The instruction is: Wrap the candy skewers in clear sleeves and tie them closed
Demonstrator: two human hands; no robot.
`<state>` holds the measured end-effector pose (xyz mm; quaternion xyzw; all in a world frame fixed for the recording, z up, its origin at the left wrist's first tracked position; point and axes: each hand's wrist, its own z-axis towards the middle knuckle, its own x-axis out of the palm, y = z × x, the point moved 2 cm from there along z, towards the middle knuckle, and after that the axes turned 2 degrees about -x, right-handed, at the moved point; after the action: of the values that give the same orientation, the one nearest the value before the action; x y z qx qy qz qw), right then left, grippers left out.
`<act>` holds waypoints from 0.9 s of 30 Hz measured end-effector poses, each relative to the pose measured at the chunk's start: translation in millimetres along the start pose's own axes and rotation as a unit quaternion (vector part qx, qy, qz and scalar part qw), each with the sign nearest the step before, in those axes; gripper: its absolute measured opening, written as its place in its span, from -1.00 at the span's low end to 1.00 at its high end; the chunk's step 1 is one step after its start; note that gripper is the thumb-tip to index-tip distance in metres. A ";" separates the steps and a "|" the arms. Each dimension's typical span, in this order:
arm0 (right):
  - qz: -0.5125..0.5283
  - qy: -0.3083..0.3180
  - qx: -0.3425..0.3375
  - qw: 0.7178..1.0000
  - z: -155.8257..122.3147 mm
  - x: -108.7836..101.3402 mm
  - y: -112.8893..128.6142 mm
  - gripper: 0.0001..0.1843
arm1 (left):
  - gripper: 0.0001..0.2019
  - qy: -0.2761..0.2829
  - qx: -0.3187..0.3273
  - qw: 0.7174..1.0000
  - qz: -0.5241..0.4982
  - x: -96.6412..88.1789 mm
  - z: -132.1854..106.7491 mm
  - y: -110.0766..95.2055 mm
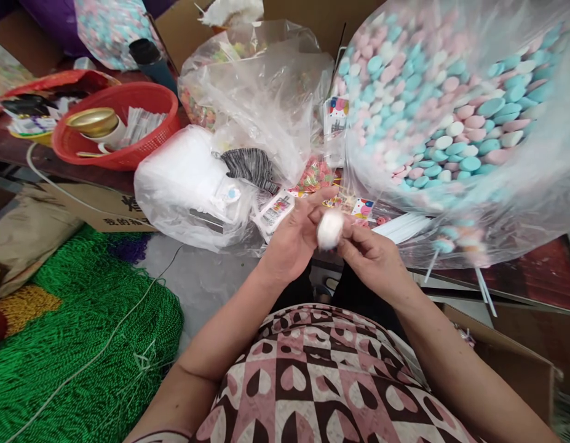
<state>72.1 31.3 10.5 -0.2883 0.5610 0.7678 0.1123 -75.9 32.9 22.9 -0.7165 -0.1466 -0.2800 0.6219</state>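
Observation:
A rounded white marshmallow (pixel 329 229), smeared by motion, is between my two hands above the table's front edge. My left hand (pixel 289 240) holds it from the left, its fingers partly hidden behind it. From the right, my right hand (pixel 372 255) is closed in a pinch at its lower edge. Just right of my hands lie loose white sticks (pixel 402 227). Marshmallows on sticks (pixel 444 246) hang over the table edge beyond them. Printed cards (pixel 275 212) lie left of my left hand, and a small pack of gummy candy (pixel 315 175) is behind it.
A large clear bag of pink, blue and white marshmallows (pixel 478 132) fills the right. A plastic bag (pixel 174 178), a striped grey cloth (pixel 250 167) and a red basket (pixel 149 144) stand left. Green cord (pixel 104 307) is heaped lower left; a cardboard box (pixel 506 369) is lower right.

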 end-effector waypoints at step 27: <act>-0.127 -0.117 -0.281 0.944 -17.8 -20.5 37.9 -0.88 | -0.55 0.060 -0.171 0.983 -0.011 2.5 -14.2 20.4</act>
<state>75.5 4.8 48.7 -0.2850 0.2640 0.9020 0.1882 -65.6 15.0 8.8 -0.7924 -0.0675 -0.3500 0.4950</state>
